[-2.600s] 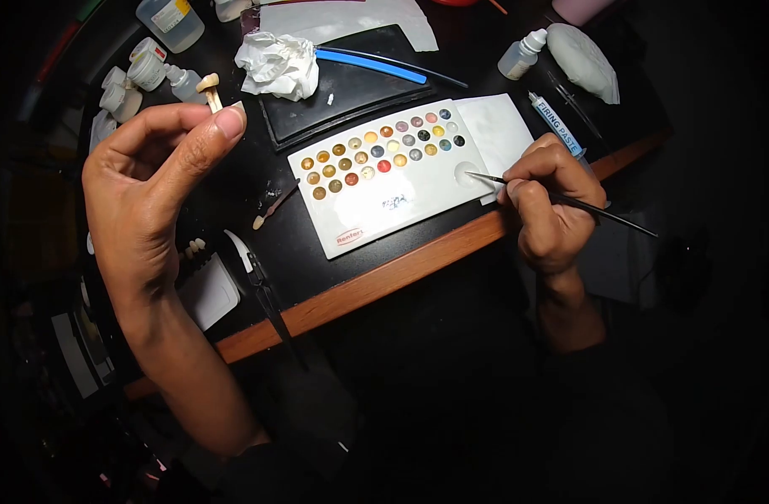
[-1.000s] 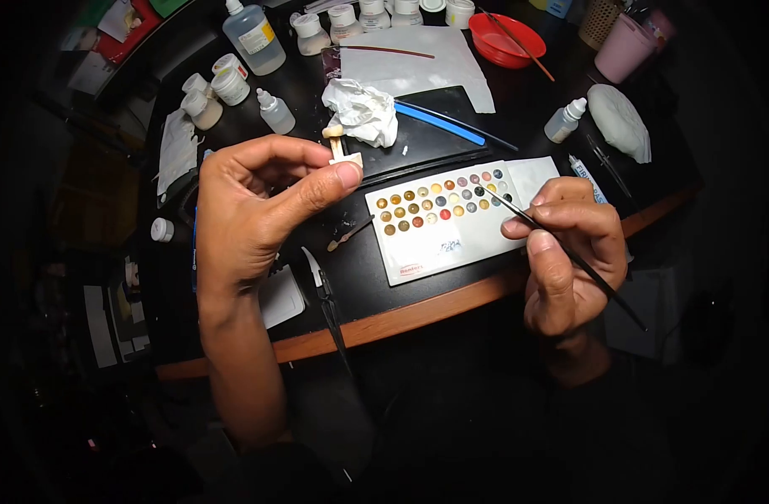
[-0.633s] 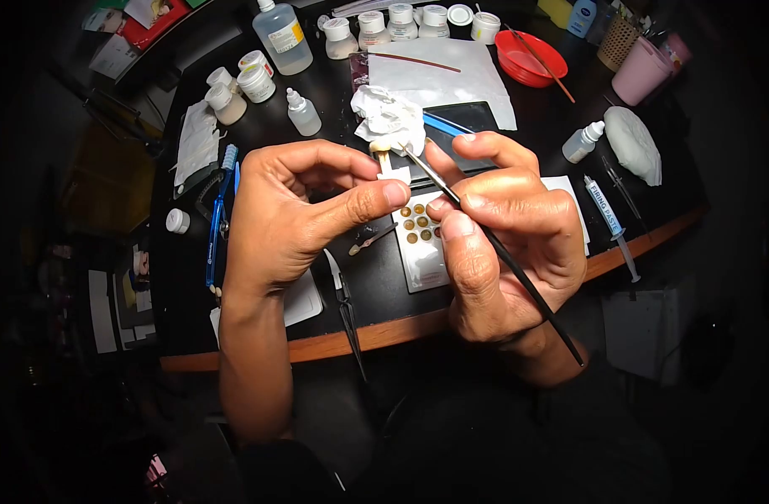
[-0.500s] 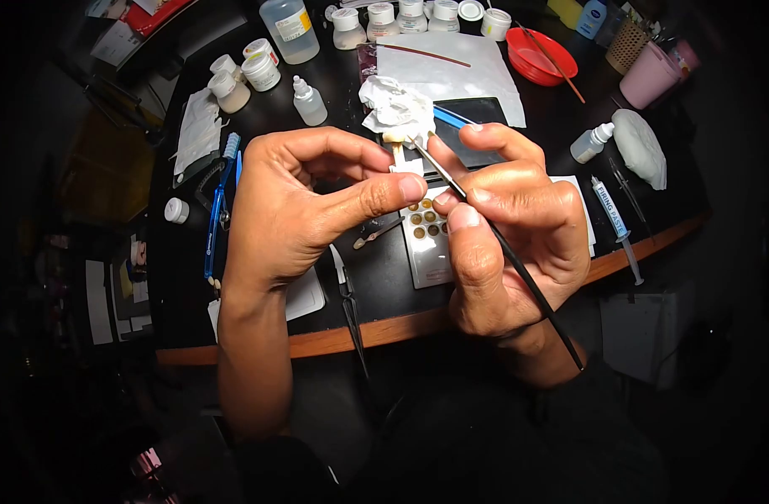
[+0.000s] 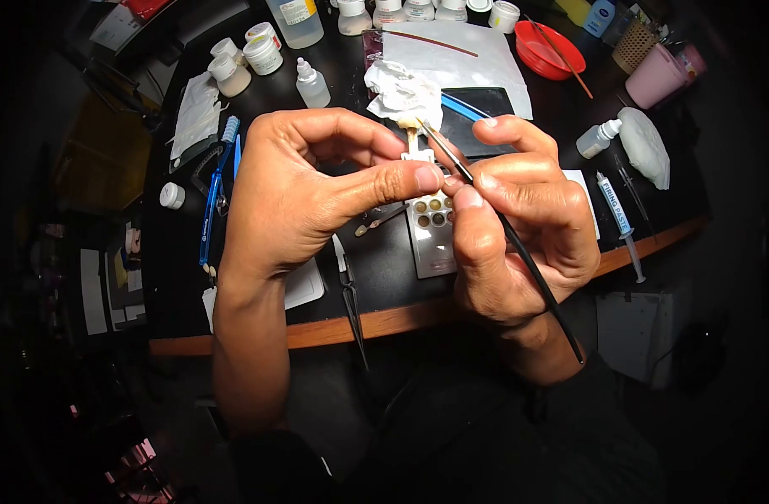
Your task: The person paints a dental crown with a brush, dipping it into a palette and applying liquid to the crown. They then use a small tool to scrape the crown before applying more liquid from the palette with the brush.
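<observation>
Between thumb and fingers, my left hand (image 5: 317, 189) pinches a small white holder (image 5: 418, 155) with a cream, tooth-like piece (image 5: 409, 123) at its top. My right hand (image 5: 527, 210) grips a thin black brush (image 5: 519, 244), whose tip points at the cream piece; whether it touches is too small to tell. Crumpled white tissue (image 5: 404, 91) lies just behind the piece. Below my fingertips is a palette (image 5: 435, 248) with round wells of brownish and yellowish colours, partly hidden by my hands.
Jars (image 5: 263, 55) and a dropper bottle (image 5: 312, 84) stand at the back left. A red bowl (image 5: 548, 52) with a brush across it is at the back right. Tweezers (image 5: 349, 294) lie near the front edge, a labelled syringe (image 5: 614, 210) at the right.
The head view has shifted slightly. The cream piece now stands a little higher and farther right in view, with both hands still holding their things and the brush tip still beside it.
</observation>
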### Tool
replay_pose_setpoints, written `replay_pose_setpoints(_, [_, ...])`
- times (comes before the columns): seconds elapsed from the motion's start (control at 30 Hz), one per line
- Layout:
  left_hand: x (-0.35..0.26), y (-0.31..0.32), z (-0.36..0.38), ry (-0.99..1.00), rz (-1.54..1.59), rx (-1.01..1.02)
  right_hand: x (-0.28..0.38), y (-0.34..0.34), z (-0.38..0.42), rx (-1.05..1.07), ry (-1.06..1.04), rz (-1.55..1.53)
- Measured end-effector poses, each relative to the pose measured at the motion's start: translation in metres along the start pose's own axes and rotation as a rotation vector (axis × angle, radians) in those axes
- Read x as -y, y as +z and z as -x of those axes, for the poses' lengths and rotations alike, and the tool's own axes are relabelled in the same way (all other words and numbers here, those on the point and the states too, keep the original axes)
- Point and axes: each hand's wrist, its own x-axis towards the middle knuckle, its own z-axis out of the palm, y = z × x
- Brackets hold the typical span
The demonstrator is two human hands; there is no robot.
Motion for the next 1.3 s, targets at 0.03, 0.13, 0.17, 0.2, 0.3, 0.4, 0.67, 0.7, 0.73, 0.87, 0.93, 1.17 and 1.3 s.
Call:
replay_pose_setpoints(0.03, [-0.0003, 0.0000, 0.0002, 0.004, -0.004, 0.000, -0.0003, -0.0002, 0.0000, -0.003, -0.006, -0.005])
replay_pose_setpoints(0.13, [0.0004, 0.0026, 0.0000, 0.029, 0.005, -0.021, -0.0003, -0.0009, -0.0001, -0.002, -0.018, -0.007])
replay_pose_setpoints(0.17, [0.0024, 0.0048, -0.0006, 0.047, 0.022, -0.042, 0.0000, -0.0013, -0.0001, 0.001, -0.019, -0.005])
replay_pose_setpoints(0.2, [0.0034, 0.0061, -0.0010, 0.065, 0.038, -0.062, 0.0006, -0.0020, -0.0006, 0.007, -0.018, -0.002])
replay_pose_setpoints(0.3, [0.0033, 0.0069, -0.0007, 0.055, 0.059, -0.073, 0.0009, -0.0023, -0.0008, 0.012, -0.022, 0.007])
replay_pose_setpoints(0.4, [0.0035, 0.0070, -0.0009, 0.068, 0.046, -0.072, 0.0011, -0.0017, -0.0002, 0.012, -0.016, 0.020])
replay_pose_setpoints(0.67, [0.0053, 0.0056, -0.0017, 0.092, 0.026, -0.062, 0.0000, -0.0025, 0.0002, 0.015, -0.018, 0.011])
replay_pose_setpoints(0.7, [0.0049, 0.0055, -0.0019, 0.088, 0.018, -0.061, -0.0003, -0.0027, 0.0000, 0.015, -0.022, 0.011])
replay_pose_setpoints(0.73, [0.0052, 0.0056, -0.0019, 0.096, 0.017, -0.064, -0.0004, -0.0027, -0.0001, 0.012, -0.025, 0.009])
replay_pose_setpoints(0.87, [0.0054, 0.0060, -0.0021, 0.104, 0.017, -0.064, -0.0008, -0.0018, -0.0001, 0.002, -0.033, 0.005])
replay_pose_setpoints(0.93, [0.0051, 0.0056, -0.0018, 0.096, 0.017, -0.058, -0.0002, -0.0024, -0.0003, 0.007, -0.030, 0.009])
replay_pose_setpoints(1.17, [0.0033, 0.0052, -0.0014, 0.077, 0.041, -0.041, 0.0037, -0.0025, -0.0003, -0.013, -0.005, 0.021])
replay_pose_setpoints(1.3, [0.0061, 0.0057, -0.0020, 0.095, 0.068, -0.035, 0.0033, -0.0001, -0.0026, -0.063, -0.013, 0.009])
